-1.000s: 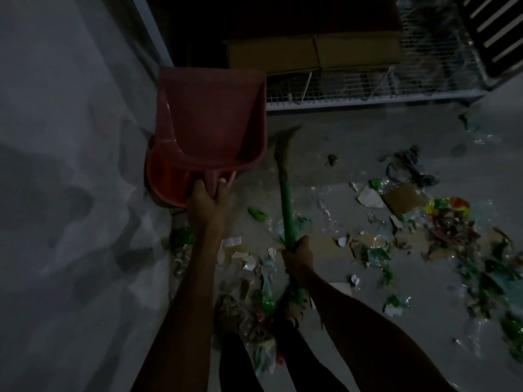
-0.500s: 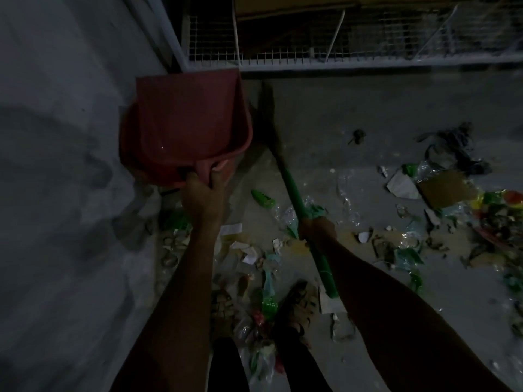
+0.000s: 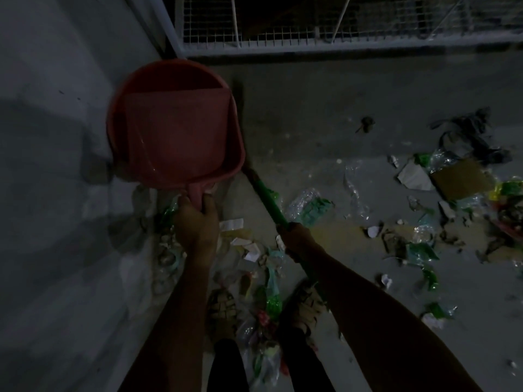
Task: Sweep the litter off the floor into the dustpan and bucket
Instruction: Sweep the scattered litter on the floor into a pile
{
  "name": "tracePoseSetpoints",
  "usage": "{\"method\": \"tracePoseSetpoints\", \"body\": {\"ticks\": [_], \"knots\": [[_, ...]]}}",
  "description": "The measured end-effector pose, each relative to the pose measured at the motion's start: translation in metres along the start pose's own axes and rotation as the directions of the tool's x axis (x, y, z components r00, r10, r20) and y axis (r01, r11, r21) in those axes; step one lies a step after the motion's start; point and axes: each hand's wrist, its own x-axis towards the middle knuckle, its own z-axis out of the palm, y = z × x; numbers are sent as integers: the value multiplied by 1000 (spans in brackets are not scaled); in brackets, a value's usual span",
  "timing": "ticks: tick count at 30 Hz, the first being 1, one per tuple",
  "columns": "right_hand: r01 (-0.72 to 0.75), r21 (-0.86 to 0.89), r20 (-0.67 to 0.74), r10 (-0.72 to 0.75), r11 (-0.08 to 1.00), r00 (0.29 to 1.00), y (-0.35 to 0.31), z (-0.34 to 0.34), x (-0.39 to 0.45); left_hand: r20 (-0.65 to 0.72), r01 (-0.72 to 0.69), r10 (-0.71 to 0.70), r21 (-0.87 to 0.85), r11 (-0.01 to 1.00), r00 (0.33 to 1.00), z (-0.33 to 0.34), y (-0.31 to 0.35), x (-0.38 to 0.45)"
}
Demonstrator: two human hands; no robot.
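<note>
Head view: two hands [image 3: 198, 222] [image 3: 297, 239], one dustpan [image 3: 181, 137], one bucket [image 3: 169, 72], one broom [image 3: 267, 200].

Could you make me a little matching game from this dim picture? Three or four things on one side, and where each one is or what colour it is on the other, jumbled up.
Things:
1. dustpan
2. broom handle
3. brown cardboard piece
4. wire mesh rack

Descriptions:
A. green, gripped by the right hand
B. along the top edge of the view
C. red, held by its handle in the left hand, over the bucket
D. lying among the litter on the right

Pairs: 1-C, 2-A, 3-D, 4-B
</note>
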Motion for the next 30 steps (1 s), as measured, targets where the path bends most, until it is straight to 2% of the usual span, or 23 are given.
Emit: {"method": "tracePoseSetpoints", "body": {"ticks": [2, 6, 11, 16, 20, 23, 27, 30], "knots": [[-1, -92, -50, -3, 996, 999, 14, 0, 3, -1, -15, 15, 13, 1000, 1000, 2, -5, -1], [-53, -274, -241, -15, 960, 970, 33, -5, 1, -48, -29, 30, 32, 999, 998, 4, -10, -2], [-46, -236, -346, -39, 971, 937, 35, 2, -6, -70, -37, 41, 67, 997, 997, 7, -17, 3], [122, -155, -251, -158, 980, 955, 5, 8, 3, -45, -46, 52, 112, 993, 998, 15, -7, 2], [200, -106, -79, -209, 974, 975, 0, 19, 8, 4, -112, 112, 113, 987, 994, 22, -4, -4], [114, -209, -48, -127, 971, 991, 21, 21, 5, 22, -105, 103, 134, 985, 994, 22, -7, -12], [-55, -272, -193, 2, 961, 981, 56, 10, -4, 68, -112, 100, 200, 973, 993, 16, -19, -17], [-124, -149, -313, 72, 981, 947, 61, -8, -3, 138, -168, 137, 242, 956, 981, 17, -25, -7]]}}
